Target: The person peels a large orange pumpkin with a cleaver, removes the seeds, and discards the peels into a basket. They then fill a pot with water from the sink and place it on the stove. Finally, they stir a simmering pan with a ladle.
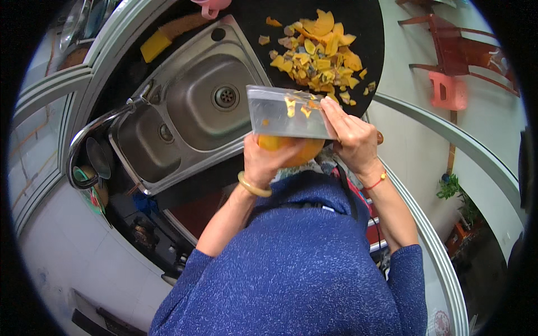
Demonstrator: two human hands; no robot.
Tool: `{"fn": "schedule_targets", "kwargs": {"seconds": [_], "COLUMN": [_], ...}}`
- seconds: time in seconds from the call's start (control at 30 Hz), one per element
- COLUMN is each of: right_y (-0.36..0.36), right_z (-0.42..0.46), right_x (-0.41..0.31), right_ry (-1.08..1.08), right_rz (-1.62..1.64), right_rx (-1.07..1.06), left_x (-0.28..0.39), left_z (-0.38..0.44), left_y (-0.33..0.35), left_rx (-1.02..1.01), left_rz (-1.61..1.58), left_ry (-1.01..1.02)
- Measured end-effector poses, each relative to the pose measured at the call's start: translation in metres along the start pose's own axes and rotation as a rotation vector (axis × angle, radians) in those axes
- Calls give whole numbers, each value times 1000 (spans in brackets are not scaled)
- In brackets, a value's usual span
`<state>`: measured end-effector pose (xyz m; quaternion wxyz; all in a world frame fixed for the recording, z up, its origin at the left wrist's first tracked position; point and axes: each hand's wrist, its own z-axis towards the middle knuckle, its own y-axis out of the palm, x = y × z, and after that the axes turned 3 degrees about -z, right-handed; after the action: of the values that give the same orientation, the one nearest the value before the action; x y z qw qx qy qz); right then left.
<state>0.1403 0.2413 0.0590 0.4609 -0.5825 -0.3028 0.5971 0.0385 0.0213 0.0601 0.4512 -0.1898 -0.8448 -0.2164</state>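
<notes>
In my left hand [267, 157] is a rounded orange piece of pumpkin [309, 151], gripped from the side and below. A broad cleaver [290, 113] lies across the top of the pumpkin and hides much of it. My right hand [353, 134] holds the cleaver near its handle, fingers laid along the blade; the brown handle end [380, 137] pokes out past the hand. Small bits of peel stick to the flat of the blade. Beyond it, a heap of orange-yellow peelings [321, 54] is spread on the black countertop [370, 25].
Left of my hands is a steel double-bowl sink [210, 101] with a curved chrome faucet [75, 143]. A yellow sponge-like block [155, 45] and a pink cup [211, 6] are behind it. On the right, past a door track, stand a pink stool [449, 90] and a wooden chair [449, 44].
</notes>
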Motion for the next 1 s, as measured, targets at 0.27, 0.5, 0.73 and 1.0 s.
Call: {"fn": "schedule_targets", "kwargs": {"seconds": [0.27,0.5,0.73,1.0], "right_y": [-29,-31,16,2], "right_z": [3,7,14,-1], "right_x": [-28,-20,3,-3], "right_ry": [-217,-235,-128,-73], "right_rz": [40,71,78,116], "right_rx": [64,10,97,99], "left_x": [-1,-11,-2,-8], "left_z": [-17,2,-1,6], "left_y": [-19,-29,-22,-7], "left_rx": [-156,-252,-186,-28], "left_rz": [-816,-548,-413,-127], "left_ry": [-210,-122,-212,72]}}
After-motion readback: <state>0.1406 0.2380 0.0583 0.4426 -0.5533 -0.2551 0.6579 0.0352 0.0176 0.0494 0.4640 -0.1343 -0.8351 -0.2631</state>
